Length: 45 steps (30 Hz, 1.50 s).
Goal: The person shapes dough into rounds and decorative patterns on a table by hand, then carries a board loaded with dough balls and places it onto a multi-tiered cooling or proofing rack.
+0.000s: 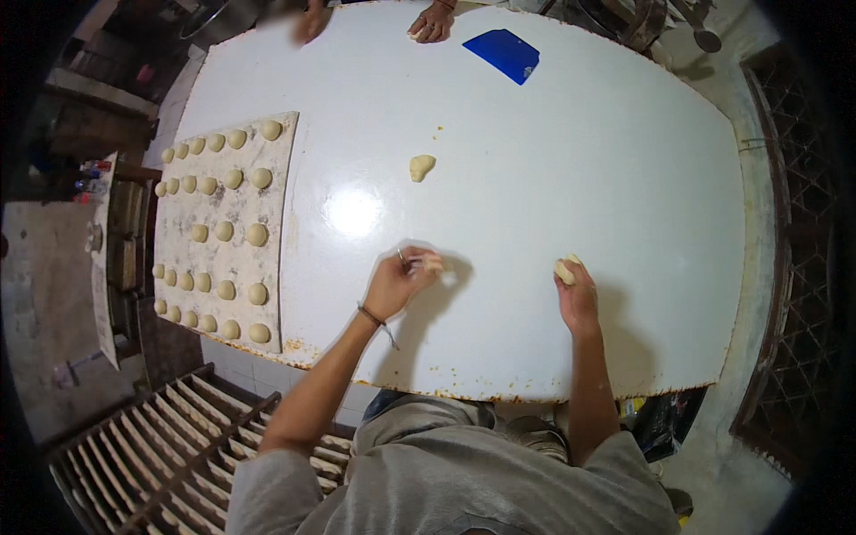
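Observation:
My right hand point(578, 296) is closed around a pale dough piece point(566, 269), which shows past the fingers, over the right half of the white table point(642, 205). Farther left, my left hand point(401, 283), with a dark cord on its wrist, hovers near the table's middle. Its fingers are bent and smeared by motion, so I cannot make out anything in them. Beyond that hand, an uneven lump of dough point(421, 168) lies alone on the white surface. A floured board point(245, 201) on the left carries rows of round dough balls point(258, 234).
At the far edge, a co-worker's hand point(433, 21) rests on a small dough piece, with that person's other hand point(312, 20) blurred beside it. A blue scraper point(502, 55) lies at the far right. A slatted rack point(169, 446) stands below the board at lower left.

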Each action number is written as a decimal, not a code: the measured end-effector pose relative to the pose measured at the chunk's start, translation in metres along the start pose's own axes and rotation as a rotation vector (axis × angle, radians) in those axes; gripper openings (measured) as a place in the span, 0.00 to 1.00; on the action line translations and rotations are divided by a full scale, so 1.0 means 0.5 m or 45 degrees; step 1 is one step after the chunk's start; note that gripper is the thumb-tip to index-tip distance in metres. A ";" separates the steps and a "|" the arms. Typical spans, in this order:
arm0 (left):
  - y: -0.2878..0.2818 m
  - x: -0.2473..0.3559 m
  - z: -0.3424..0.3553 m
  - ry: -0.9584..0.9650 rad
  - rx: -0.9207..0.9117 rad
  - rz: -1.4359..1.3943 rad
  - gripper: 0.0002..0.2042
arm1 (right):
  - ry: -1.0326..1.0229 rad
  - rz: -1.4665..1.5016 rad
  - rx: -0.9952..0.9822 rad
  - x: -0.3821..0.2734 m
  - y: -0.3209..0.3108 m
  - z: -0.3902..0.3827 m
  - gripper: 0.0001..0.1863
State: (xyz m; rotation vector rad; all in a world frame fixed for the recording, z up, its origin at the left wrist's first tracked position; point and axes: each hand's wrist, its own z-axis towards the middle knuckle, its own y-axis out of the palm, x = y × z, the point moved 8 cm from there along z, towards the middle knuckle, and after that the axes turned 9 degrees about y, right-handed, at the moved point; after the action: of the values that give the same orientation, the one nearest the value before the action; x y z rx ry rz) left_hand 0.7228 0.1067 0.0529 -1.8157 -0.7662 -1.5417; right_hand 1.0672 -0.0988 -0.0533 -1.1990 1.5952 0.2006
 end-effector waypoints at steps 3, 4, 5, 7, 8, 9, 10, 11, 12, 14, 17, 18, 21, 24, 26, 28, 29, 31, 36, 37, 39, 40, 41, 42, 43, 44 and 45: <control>-0.084 0.031 0.192 0.450 0.385 0.616 0.14 | 0.273 0.719 -0.219 -0.024 0.045 -0.057 0.16; -0.093 -0.009 0.228 0.483 0.295 0.778 0.15 | 0.327 0.861 -0.327 -0.049 0.084 -0.095 0.17; -0.118 -0.071 0.248 0.509 0.221 0.952 0.16 | 0.376 0.999 -0.458 -0.076 0.135 -0.134 0.18; -0.107 -0.117 0.285 0.445 0.175 0.898 0.16 | 0.260 0.418 -0.465 -0.080 0.180 -0.194 0.17; -0.104 -0.131 0.288 0.333 0.215 0.700 0.15 | 0.131 0.190 -0.428 -0.102 0.203 -0.236 0.17; -0.107 -0.144 0.283 0.218 0.254 0.506 0.14 | 0.004 -0.035 -0.394 -0.125 0.218 -0.280 0.16; -0.110 -0.123 0.278 0.312 0.221 0.672 0.10 | -0.227 -0.379 -0.396 -0.141 0.232 -0.324 0.16; -0.098 -0.110 0.275 0.258 0.221 0.709 0.11 | -0.457 -0.721 -0.369 -0.145 0.246 -0.365 0.15; -0.077 -0.098 0.260 0.203 0.223 0.747 0.12 | -0.558 -0.878 -0.215 -0.114 0.249 -0.380 0.20; -0.137 -0.112 0.240 0.225 0.295 0.545 0.14 | -0.720 -0.673 0.116 -0.151 0.289 -0.327 0.21; -0.097 -0.056 0.187 0.404 0.066 0.604 0.16 | -0.763 -0.560 0.051 -0.220 0.374 -0.328 0.20; -0.089 -0.018 0.152 0.520 0.053 0.539 0.20 | -0.773 -0.621 -0.040 -0.193 0.396 -0.375 0.19; -0.132 -0.041 0.059 0.251 0.123 0.795 0.20 | -0.806 -0.597 -0.138 -0.029 0.379 -0.504 0.16; -0.197 -0.124 -0.093 0.335 0.310 0.766 0.17 | -0.744 -0.608 0.081 -0.047 0.329 -0.453 0.19; -0.177 -0.138 -0.199 0.417 0.307 0.806 0.14 | -0.751 -0.590 0.360 -0.125 0.351 -0.401 0.22; -0.175 -0.186 -0.357 0.457 0.321 0.933 0.14 | -0.740 -0.576 0.308 -0.130 0.412 -0.440 0.22; -0.207 -0.188 -0.393 0.504 0.338 1.014 0.14 | -0.760 -0.614 0.147 -0.098 0.447 -0.487 0.22; -0.231 -0.185 -0.434 0.531 0.272 1.158 0.16 | -0.823 -0.580 0.049 0.007 0.409 -0.543 0.20; -0.197 -0.165 -0.440 0.559 0.238 1.236 0.18 | -0.719 -0.582 0.526 -0.101 0.361 -0.449 0.20; -0.187 -0.162 -0.449 0.552 0.230 1.239 0.18 | -0.806 -0.593 0.566 -0.128 0.400 -0.465 0.20; -0.215 -0.158 -0.456 0.540 0.239 1.281 0.19 | -0.760 -0.542 0.267 -0.050 0.458 -0.536 0.18; -0.222 -0.160 -0.455 0.537 0.239 1.226 0.20 | -0.767 -0.540 0.144 0.022 0.442 -0.556 0.18; -0.247 -0.176 -0.473 0.494 0.264 1.232 0.21 | -0.713 -0.523 0.065 0.027 0.417 -0.580 0.15; -0.244 -0.181 -0.470 0.451 0.236 1.256 0.21 | -0.464 -0.379 0.066 0.045 0.373 -0.560 0.15; -0.246 -0.187 -0.471 0.397 0.204 1.285 0.22 | -0.483 -0.436 0.104 0.000 0.365 -0.546 0.17; -0.235 -0.176 -0.463 0.403 0.188 1.244 0.23 | -0.548 -0.468 0.287 -0.043 0.361 -0.512 0.19; -0.232 -0.170 -0.456 0.409 0.173 1.244 0.23 | -0.621 -0.495 0.457 -0.087 0.367 -0.479 0.20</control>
State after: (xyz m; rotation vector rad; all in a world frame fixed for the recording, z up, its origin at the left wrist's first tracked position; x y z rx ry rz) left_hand 0.4793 0.0011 0.0063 -1.4252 0.1815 -1.0238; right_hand 0.7703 -0.1428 0.0005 -1.0519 0.9076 -0.0454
